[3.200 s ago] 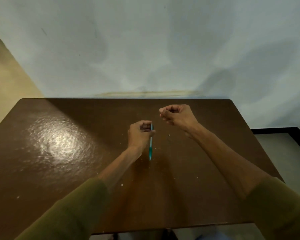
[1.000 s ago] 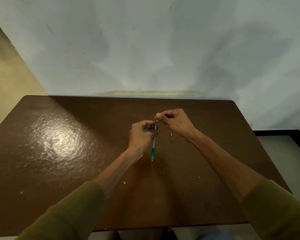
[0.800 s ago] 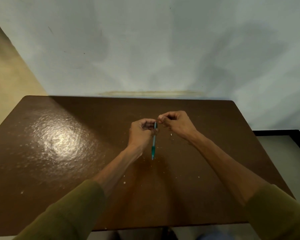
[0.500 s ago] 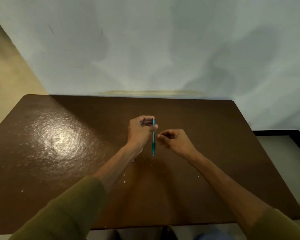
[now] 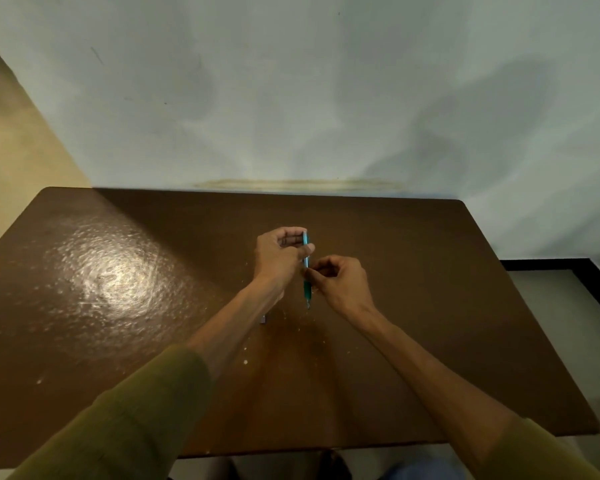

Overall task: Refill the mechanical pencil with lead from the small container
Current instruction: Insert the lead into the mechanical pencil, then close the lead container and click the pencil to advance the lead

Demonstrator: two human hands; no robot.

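Over tabletop: mechanical pencil held near-upright in left hand grip. Right hand pinched at barrel; lead too fine to discern. Small container possibly under left forearm; refill judged unfinished.

We see a shiny brown table at 6 o'clock and a pale wall at 12 o'clock.

Dim light is glaring off the table to the left of my hands. Soft shadows are spreading over the wall behind it. Edges are bowing, and my sleeves are blurring.
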